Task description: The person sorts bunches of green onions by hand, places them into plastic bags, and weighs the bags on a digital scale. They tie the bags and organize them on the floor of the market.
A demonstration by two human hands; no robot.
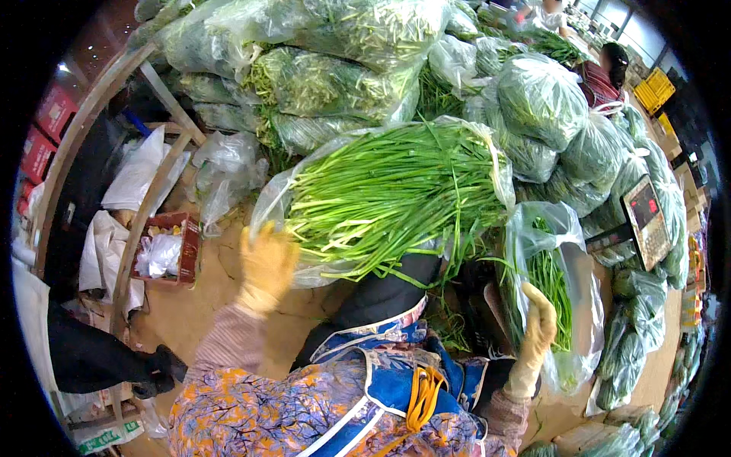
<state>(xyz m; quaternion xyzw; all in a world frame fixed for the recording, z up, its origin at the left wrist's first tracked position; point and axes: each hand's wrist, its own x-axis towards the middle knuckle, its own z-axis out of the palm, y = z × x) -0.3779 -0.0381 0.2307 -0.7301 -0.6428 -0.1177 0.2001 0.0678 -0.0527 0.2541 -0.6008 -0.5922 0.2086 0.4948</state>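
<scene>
Nearest, the right hand, in a pale glove, is closed on the edge of a small clear bag of green chives at the near right. Left of it, the gloved left hand lies open, fingers spread against the big plastic-wrapped chive bundle. A weighing scale stands right. Farther back, bagged greens pile high.

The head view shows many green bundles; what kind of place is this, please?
Probably a wholesale vegetable market or produce stall. Clear bags of greens are stacked high, an open bundle of green stalks lies in front, and a weighing scale stands at the right. The gloved right hand holds a small bag of greens.
</scene>
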